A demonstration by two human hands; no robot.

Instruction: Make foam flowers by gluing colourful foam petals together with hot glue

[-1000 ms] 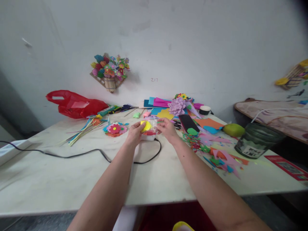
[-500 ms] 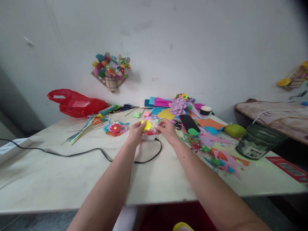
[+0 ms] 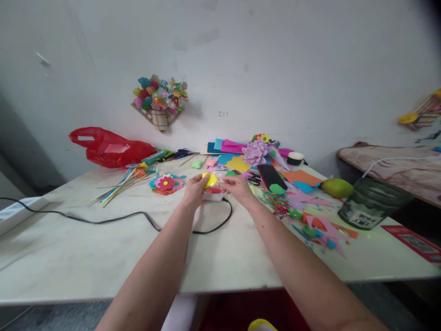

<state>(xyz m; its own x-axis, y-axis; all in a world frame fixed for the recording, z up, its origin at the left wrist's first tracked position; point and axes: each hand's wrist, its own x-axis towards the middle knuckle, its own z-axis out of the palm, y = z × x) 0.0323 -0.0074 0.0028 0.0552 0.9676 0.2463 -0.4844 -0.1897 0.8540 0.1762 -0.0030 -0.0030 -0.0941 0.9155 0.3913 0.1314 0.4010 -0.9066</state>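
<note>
My left hand (image 3: 194, 188) is closed, its thumb and fingers pinching a bright yellow piece in clear plastic (image 3: 210, 180), perhaps a small packet. My right hand (image 3: 238, 187) is closed in a pinch on the clear plastic at the other side, so the plastic stretches between both hands. Just below them sits a small white device (image 3: 212, 196) with a black cable (image 3: 138, 214) plugged into its right side. Something red shows between the plastic and the device, too small to name. Left of my left hand lies a layered foam flower (image 3: 166, 183) with a red centre.
Foam scraps (image 3: 313, 230), a phone (image 3: 270, 177), a green jar (image 3: 374, 202) and a mango (image 3: 336, 187) lie to the right. Foam sheets (image 3: 232, 146) and a lilac flower (image 3: 255, 152) stand at the back. A red bag (image 3: 119, 151) and thin sticks (image 3: 115, 189) are at left.
My right hand has shifted slightly, its fingers now turned more sideways against the clear plastic. The yellow piece and my left hand stay nearly in place.
</note>
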